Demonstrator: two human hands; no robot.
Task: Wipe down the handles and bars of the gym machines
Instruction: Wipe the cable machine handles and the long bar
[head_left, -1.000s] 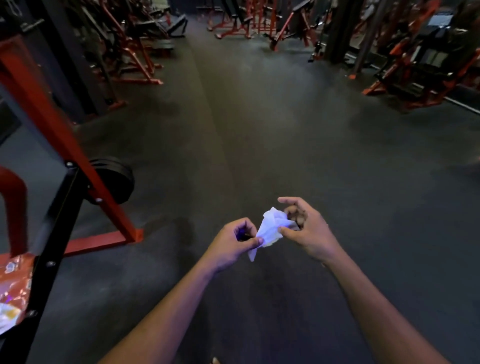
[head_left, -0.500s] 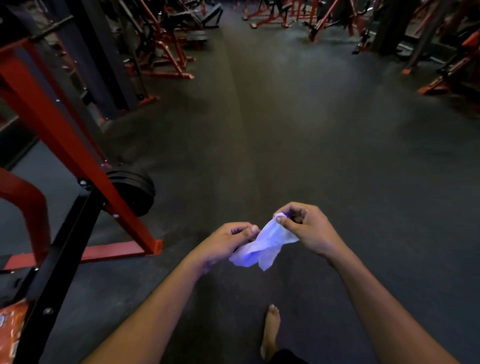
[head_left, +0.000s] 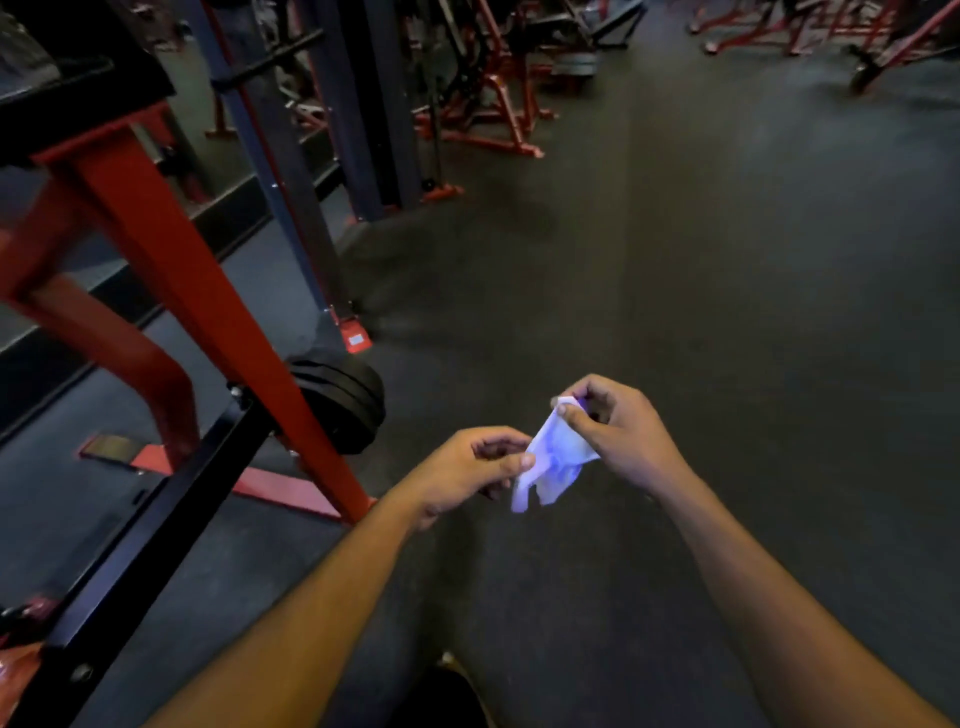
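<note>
Both forearms are bare from the near edge of the view to the wrists, with no sleeve, watch, band or glove showing. The left hand (head_left: 467, 467) and right hand (head_left: 618, 441) wear no rings that can be made out. At the near edge, between the arms, is a dark garment (head_left: 447, 699), too dim to identify further.

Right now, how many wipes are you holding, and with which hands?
1. A single white wipe hangs between both hands: the right hand pinches its upper end, the left hand pinches its lower left edge. Folds could hide a second layer.
</note>
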